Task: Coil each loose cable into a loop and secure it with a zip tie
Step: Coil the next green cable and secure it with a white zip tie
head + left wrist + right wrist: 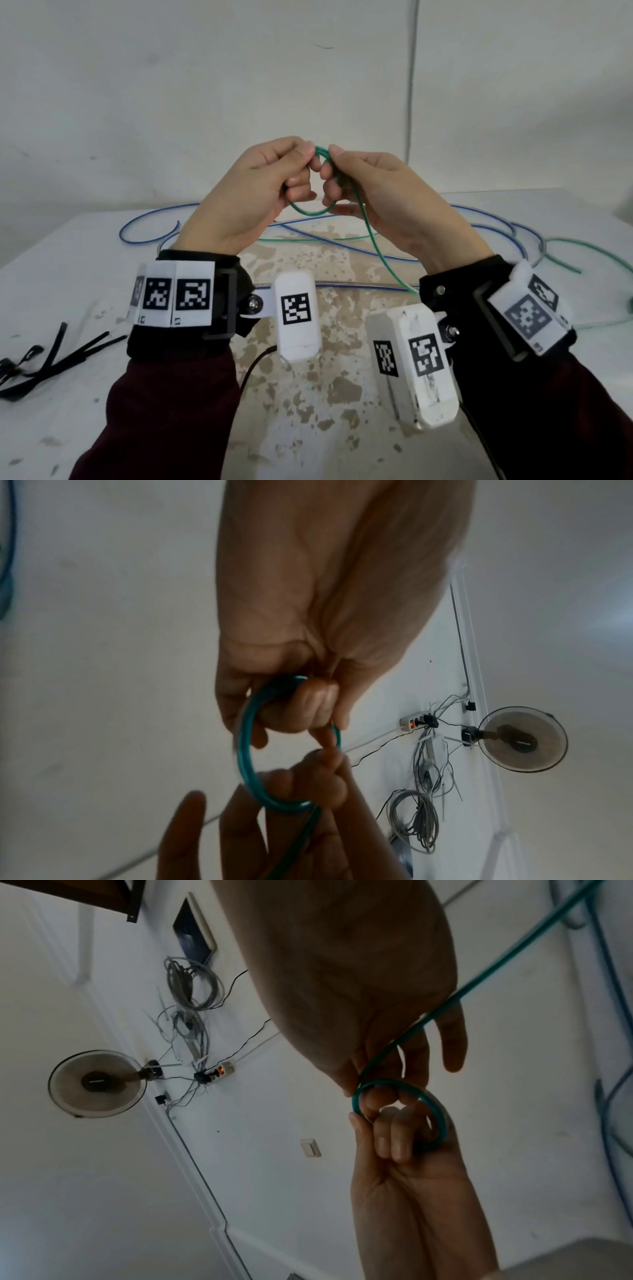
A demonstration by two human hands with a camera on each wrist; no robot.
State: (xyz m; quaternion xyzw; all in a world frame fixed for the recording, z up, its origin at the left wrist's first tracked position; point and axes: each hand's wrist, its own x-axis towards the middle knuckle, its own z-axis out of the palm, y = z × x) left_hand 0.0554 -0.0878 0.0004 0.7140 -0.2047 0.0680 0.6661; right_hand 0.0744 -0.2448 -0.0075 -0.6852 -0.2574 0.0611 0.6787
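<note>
A thin green cable (310, 212) is bent into a small loop held up above the table (85, 274). My left hand (306, 156) pinches the loop's top with thumb and forefinger, its other fingers curled inside. Facing it, my right hand (334, 161) pinches the same spot, and the cable's tail runs down past that wrist. In the left wrist view the loop (245, 750) hangs round the curled fingers of my left hand (308, 710). The right wrist view shows the loop (440, 1118) between my right hand (377, 1096) and the left. Several black zip ties (51, 356) lie at the table's left edge.
Long blue cables (144, 219) sprawl across the back of the table, with more green cable (582, 253) at the right. A white wall stands close behind. On a wall in the wrist views are a fan (520, 739), a power strip and bundled grey wires.
</note>
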